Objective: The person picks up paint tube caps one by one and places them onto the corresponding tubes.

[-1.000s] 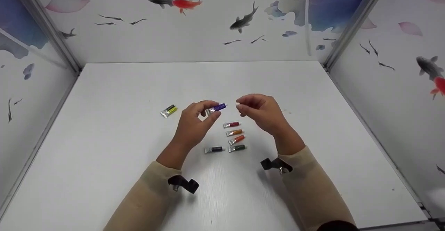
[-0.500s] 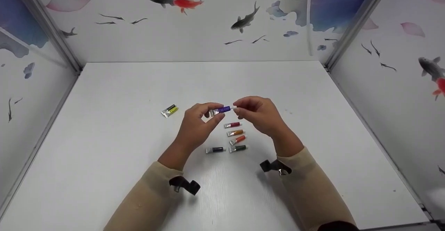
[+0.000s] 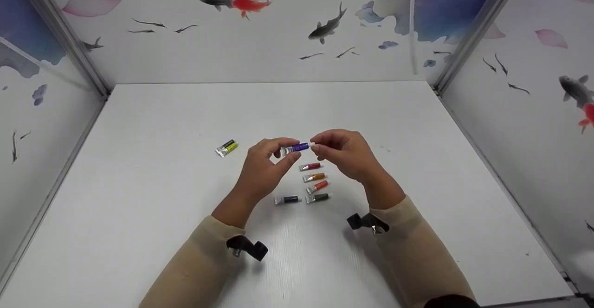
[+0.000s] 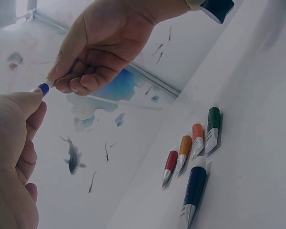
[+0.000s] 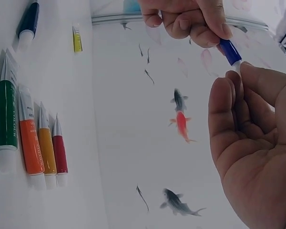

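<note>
My left hand (image 3: 265, 166) pinches a purple-blue paint tube (image 3: 300, 146) between thumb and fingers, above the table. The tube lies nearly level, its silver end toward the left palm. At its right end, my right hand (image 3: 341, 155) pinches the small white cap (image 3: 312, 145) with thumb and forefinger. In the right wrist view the cap sits at the tip of the blue tube (image 5: 230, 52), mostly covered by the fingertips. Below the hands lie a red tube (image 3: 310, 166), an ochre tube (image 3: 314, 177), an orange tube (image 3: 317, 187), a green tube (image 3: 317, 198) and a dark blue tube (image 3: 287, 200).
A yellow tube (image 3: 227, 149) and a dark tube (image 3: 226, 144) lie side by side left of the hands. The white table (image 3: 153, 182) is bordered by panels (image 3: 278, 43) printed with fish and petals. Small pale specks (image 3: 385, 149) lie to the right.
A second ago the cap was apart from the purple-blue tube, held in the right hand. The hands have come together, and the cap now meets the nozzle. Little differs over the last half second.
</note>
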`<action>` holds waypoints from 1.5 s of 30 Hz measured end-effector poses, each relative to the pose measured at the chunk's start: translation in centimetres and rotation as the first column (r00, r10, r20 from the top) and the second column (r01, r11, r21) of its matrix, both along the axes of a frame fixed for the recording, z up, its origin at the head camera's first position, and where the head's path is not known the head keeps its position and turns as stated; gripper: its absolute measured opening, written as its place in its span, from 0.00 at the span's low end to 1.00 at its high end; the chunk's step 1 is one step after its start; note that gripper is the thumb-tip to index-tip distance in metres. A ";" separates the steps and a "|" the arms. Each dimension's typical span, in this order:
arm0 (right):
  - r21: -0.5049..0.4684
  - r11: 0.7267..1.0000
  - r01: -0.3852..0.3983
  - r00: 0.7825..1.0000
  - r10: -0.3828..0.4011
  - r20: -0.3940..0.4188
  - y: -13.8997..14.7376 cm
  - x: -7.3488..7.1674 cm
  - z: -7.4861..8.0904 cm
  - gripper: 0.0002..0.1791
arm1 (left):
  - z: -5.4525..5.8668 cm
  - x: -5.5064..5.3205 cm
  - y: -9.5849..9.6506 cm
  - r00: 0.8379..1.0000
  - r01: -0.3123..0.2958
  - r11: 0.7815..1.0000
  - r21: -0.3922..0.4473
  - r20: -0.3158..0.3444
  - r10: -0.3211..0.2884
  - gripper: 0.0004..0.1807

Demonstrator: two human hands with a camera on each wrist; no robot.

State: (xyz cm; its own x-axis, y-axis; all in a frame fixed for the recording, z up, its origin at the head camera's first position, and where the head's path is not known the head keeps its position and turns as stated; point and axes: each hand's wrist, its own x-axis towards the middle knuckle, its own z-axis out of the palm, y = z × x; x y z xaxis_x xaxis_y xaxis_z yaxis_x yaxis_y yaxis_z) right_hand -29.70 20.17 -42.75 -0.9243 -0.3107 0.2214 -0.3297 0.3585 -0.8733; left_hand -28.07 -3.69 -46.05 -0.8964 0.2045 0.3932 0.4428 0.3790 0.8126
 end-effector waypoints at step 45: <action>-0.068 0.992 -0.105 0.992 0.099 -0.084 0.8 0.1 0.0 0.19 | 0.2 0.2 -0.1 1.000 0.011 1.000 0.002 0.006 -0.011 0.14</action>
